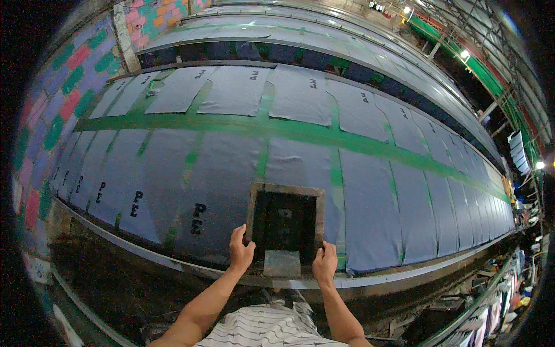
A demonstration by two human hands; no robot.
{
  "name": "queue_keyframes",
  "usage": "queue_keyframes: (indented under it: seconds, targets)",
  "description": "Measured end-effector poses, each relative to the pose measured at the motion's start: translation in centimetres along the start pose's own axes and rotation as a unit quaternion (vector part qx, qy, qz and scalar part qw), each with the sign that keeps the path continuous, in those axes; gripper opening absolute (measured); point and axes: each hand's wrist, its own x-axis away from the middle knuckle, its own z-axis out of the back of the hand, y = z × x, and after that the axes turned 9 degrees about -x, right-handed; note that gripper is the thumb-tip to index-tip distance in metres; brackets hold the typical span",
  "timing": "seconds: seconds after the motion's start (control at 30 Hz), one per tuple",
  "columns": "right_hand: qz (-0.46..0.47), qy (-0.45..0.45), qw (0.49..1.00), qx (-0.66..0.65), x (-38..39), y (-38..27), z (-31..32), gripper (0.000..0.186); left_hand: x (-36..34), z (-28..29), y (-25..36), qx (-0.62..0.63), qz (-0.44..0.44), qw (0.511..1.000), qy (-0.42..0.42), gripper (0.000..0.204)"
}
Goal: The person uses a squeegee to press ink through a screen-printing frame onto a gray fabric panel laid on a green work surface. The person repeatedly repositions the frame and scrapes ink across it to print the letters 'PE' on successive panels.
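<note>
A screen-printing frame (289, 188) with a dark mesh lies over a grey-blue fabric panel (298, 156) at the near edge of a long table. My left hand (240, 250) grips its left side near the lower corner, thumb inward. On the opposite side my right hand (325, 261) has its fingers closed round the frame. A flat grey piece (282, 263), perhaps a squeegee, rests at the near end inside the frame. To the left, a fabric panel (222, 168) carries dark printed letters. The panel (370, 214) to the right shows no print.
Several fabric panels (303, 95) with small dark prints line the far side of the green tabletop (231, 123). Beyond stand more long tables (277, 32). A painted brick wall (75, 75) closes the left end. Clutter (457, 301) lies low at the right.
</note>
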Motion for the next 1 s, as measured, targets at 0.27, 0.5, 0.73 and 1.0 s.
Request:
queue_keyframes:
  seconds: [0.27,0.5,0.73,1.0]
  targets:
    - [-0.031,0.006,0.999,-0.005,-1.7,3.3,5.1,0.026,1.6,-5.1,4.2,0.006,-0.009,1.000,-0.013,0.060]
    - [-0.003,0.004,1.000,0.009,-4.9,10.5,11.3,0.025,3.5,-13.1,9.2,0.013,-0.033,0.999,0.008,0.061]
    - [0.029,-0.030,0.999,0.004,-9.1,17.5,19.0,0.024,6.6,-21.3,15.0,0.007,-0.025,0.999,0.032,0.059]
    - [0.053,-0.063,0.996,0.014,-11.5,23.9,23.5,0.022,9.2,-26.6,18.8,-0.003,0.001,0.999,0.044,0.061]
